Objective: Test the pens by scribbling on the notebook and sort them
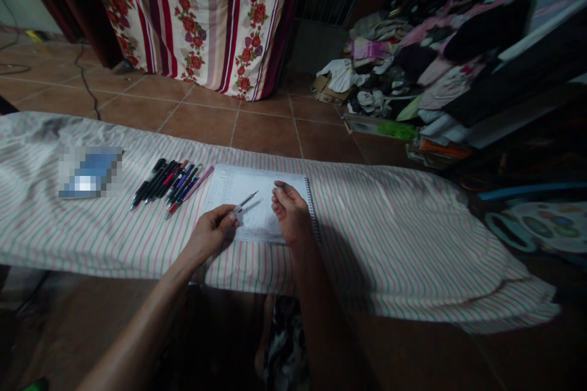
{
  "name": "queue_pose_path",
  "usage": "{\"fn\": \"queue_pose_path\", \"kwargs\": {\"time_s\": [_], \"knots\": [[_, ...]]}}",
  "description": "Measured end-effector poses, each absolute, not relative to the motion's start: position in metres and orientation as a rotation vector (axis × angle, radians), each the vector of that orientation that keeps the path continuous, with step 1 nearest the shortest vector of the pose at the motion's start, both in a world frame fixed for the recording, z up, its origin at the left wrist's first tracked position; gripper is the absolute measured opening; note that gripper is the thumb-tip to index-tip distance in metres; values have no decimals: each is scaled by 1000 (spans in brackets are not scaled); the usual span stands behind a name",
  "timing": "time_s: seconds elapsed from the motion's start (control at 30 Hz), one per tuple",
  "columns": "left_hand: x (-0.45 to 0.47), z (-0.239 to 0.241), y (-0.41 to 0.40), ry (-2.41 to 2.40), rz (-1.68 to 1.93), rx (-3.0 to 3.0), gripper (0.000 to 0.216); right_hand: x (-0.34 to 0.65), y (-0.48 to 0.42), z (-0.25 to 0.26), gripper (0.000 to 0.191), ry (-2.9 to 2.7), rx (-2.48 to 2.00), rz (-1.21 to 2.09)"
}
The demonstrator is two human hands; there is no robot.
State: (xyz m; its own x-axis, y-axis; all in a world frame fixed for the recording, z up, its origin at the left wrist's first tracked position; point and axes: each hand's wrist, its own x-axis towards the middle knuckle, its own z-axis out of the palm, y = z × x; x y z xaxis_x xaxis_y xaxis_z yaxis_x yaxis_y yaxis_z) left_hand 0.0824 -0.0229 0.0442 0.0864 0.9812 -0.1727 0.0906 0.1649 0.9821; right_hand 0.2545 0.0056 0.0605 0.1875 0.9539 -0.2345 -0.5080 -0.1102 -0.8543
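Observation:
Over the spiral notebook (261,220), my left hand (217,226) pinches a slim pen (248,200) whose pointed end slants up and to the right. Across the page, my right hand (290,211) has its thumb and fingers pressed together. Whatever lies between those fingertips is too small to make out. The two hands are apart. Writing covers part of the open page, and the notebook's coil runs down its right side. To the left of the notebook lies a row of several pens (172,183), mostly dark, with pink, red and purple ones among them.
A striped cloth (389,232) covers the long low surface under the notebook. At its left lies a blurred-out blue rectangular object (92,172). Behind hangs a floral curtain (192,18) above the tiled floor (206,110). Clothes (403,55) are heaped at the back right.

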Motion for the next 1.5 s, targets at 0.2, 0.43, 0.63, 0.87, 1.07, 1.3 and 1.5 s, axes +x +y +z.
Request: {"fn": "queue_pose_path", "kwargs": {"time_s": [0.2, 0.43, 0.63, 0.87, 1.07, 1.3, 1.5], "knots": [[86, 48, -24, 1273, 950, 1234, 33, 253, 4, 63, 21, -604, -1081, 1350], [87, 41, -23, 1269, 964, 1206, 37, 251, 5, 65, 24, -553, -1037, 1391], [90, 42, -24, 1255, 944, 1173, 40, 250, 5, 66, 22, -508, -1029, 1410], [90, 43, -26, 1268, 940, 1220, 39, 249, 4, 67, 23, -539, -1039, 1427], [88, 39, -25, 1289, 931, 1303, 36, 248, 4, 66, 24, -530, -1056, 1441], [88, 37, -25, 1300, 915, 1303, 38, 246, 3, 66, 25, -550, -1065, 1443], [89, 37, -25, 1314, 920, 1306, 38, 246, 3, 64, 25, -576, -1080, 1433]]}}
